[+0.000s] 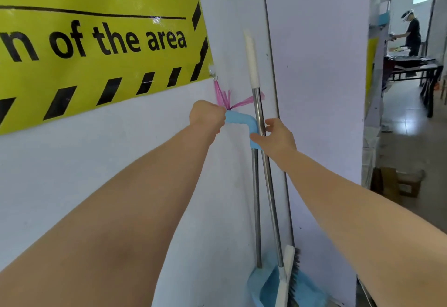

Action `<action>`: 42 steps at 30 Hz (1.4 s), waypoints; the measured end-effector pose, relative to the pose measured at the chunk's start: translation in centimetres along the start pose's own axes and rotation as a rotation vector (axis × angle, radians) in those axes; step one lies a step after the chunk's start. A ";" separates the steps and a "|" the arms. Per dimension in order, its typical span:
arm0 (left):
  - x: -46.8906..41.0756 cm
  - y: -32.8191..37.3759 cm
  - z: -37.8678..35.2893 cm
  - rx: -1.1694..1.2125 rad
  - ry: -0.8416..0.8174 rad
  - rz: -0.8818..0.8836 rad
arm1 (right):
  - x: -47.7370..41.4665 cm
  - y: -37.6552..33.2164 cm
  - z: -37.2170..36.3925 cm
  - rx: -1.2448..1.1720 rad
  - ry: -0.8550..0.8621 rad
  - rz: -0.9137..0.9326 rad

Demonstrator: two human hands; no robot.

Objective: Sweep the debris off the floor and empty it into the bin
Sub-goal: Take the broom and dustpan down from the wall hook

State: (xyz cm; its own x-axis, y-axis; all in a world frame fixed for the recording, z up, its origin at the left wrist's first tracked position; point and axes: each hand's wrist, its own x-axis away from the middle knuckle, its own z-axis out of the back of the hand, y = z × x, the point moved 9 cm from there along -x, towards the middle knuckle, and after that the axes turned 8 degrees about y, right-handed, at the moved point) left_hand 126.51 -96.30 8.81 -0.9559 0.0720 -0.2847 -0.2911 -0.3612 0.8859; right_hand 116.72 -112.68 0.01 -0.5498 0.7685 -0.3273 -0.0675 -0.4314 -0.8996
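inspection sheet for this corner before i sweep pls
surface: floor tiled, little in view, no debris seen
job's things: broom and dustpan upright in the wall corner; pink string runs from a wall hook to the dustpan's blue handle; no bin seen
clutter: cardboard box on the floor
hands: left hand grips the handle's end; right hand grips the broom pole, thumb on the handle
cables: nothing seen
surroundings: yellow banner; person at a table beyond

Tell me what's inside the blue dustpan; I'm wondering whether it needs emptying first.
The broom head stands inside the dustpan, bristles showing. No debris shows on the visible blue; the broom covers the rest.
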 end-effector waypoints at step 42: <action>-2.8 4.5 -1.1 -0.294 0.115 -0.243 | -0.6 -2.9 3.0 -0.157 0.143 0.151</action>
State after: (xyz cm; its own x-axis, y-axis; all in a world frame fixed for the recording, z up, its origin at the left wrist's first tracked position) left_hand 127.87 -99.13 13.25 -0.8452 0.0899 -0.5268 -0.4686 -0.5984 0.6499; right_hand 114.78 -113.31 3.66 -0.4201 0.7646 -0.4888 0.1429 -0.4762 -0.8676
